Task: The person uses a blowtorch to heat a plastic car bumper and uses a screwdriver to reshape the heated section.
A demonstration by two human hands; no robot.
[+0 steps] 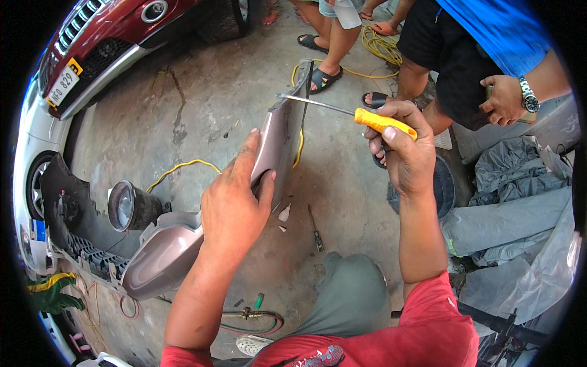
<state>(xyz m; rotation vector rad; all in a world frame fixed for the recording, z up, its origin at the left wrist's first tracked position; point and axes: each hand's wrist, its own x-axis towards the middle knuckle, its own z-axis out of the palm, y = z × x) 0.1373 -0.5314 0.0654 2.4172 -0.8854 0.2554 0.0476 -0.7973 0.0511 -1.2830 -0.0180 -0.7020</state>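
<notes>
A pinkish-silver car bumper (173, 257) stretches from the lower left up to the middle, its narrow end raised. My left hand (235, 199) grips it along the upper part, thumb on one side and fingers stretched along the other. In my right hand (403, 144) is a screwdriver with a yellow handle (382, 122), held between thumb and fingers. Its long metal shaft points left, and the tip lies at the bumper's raised end; whether it presses in, I cannot tell.
A second screwdriver (316, 235) lies on the concrete floor near my knee. Torch hoses (263, 315) run beside my shoe. A black bucket (131, 207) stands left, a dark tub (443, 186) right. People stand ahead, near a yellow cord (379, 46); a red car (116, 30) is far left.
</notes>
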